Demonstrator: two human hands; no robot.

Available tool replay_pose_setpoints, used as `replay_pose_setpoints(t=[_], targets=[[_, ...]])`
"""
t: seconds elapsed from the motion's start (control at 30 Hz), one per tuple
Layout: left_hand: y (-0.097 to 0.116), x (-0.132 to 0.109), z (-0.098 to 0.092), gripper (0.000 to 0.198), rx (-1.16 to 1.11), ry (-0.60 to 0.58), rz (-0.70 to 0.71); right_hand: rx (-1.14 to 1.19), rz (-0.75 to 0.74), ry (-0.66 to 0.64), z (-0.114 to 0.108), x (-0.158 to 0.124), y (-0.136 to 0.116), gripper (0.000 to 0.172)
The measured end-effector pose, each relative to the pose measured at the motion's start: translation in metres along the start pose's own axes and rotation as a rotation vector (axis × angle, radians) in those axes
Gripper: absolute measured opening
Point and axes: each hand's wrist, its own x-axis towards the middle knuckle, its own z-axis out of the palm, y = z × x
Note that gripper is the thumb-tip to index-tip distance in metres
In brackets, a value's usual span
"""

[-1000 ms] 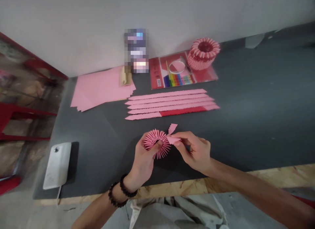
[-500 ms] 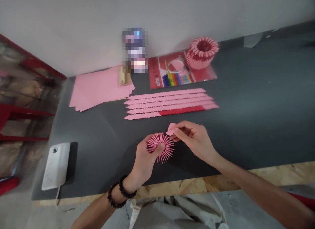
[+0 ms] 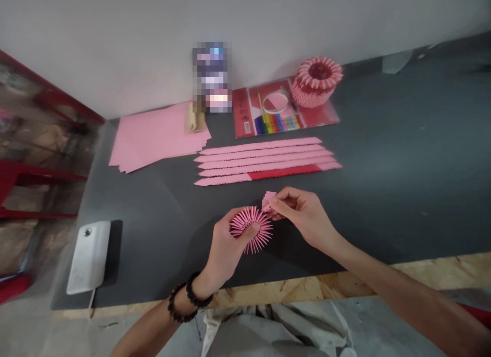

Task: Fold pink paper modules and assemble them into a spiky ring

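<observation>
Between the thumb and fingers of my left hand [image 3: 226,239] is a round ring of folded pink paper pieces [image 3: 263,235], its points spread outward like spokes. My right hand [image 3: 301,211] pinches a small fan of folded pink paper pieces [image 3: 269,198] close to the ring's upper right edge. Whether the fan touches the ring, I cannot tell. Beyond my hands lie several long strips of interlocked folded paper [image 3: 264,155], mostly pink, the nearest with a red stretch.
Pink paper sheets [image 3: 149,137] lie at the back left beneath a small beige item [image 3: 195,119]. A blurred-out upright item [image 3: 213,78] leans on the wall. Behind the strips, a red packet [image 3: 241,111] bears a pink-and-red folded-paper vase [image 3: 316,83]. A white power bank [image 3: 89,257] with a cable sits front left.
My right hand has tilted the small paper fan more upright and brought it slightly nearer the ring. The left hand keeps its hold on the ring.
</observation>
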Motion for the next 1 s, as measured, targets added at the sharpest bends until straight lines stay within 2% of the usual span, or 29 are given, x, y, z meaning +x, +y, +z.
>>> replay_pose_setpoints(t=[0.1,0.27,0.43,0.77,0.9,1.0], targets=[[0.0010,0.0000,-0.0005,0.038,0.046,0.003,0.028,-0.008,-0.009,0.014,0.0005,-0.0002,0.0013,0.029],[0.0025,0.0001,-0.0009,0.034,0.075,0.007,0.010,-0.064,-0.022,0.015,0.0006,-0.0007,0.0015,0.032],[0.0032,0.0002,-0.0018,0.034,0.088,-0.041,-0.006,-0.108,-0.040,0.001,0.0003,-0.0011,0.0000,0.032],[-0.0003,0.0002,-0.0008,0.035,-0.007,-0.024,-0.023,-0.445,-0.272,0.024,0.0029,-0.0080,-0.0021,0.017],[-0.0007,0.0000,-0.0006,0.034,0.016,-0.027,-0.006,-0.507,-0.282,0.001,0.0011,-0.0067,-0.0001,0.020],[0.0002,-0.0001,-0.0006,0.034,0.029,-0.010,0.013,-0.460,-0.248,-0.042,0.0005,-0.0045,0.0026,0.023]])
